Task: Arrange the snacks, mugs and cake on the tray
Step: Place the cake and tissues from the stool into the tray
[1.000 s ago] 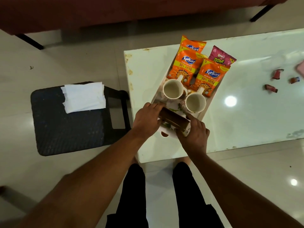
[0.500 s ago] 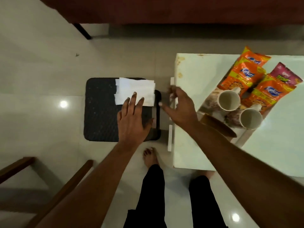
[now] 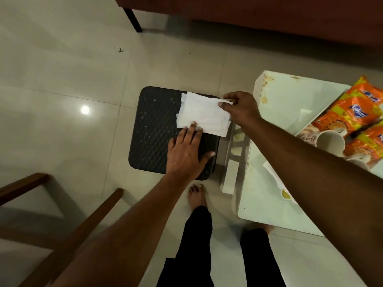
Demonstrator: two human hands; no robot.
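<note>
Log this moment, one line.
left hand: flat on napkins | right hand: pinching napkins' corner | napkins: on black stool

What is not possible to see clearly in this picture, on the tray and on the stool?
Head view only.
Cake: not seen; the right forearm crosses the near part of the tray.
Second mug: only some rim shows beside that forearm.
Snack packets: cut off by the right edge.
Tissues: number of sheets unclear; the left hand presses on them and the right hand pinches a corner.
</note>
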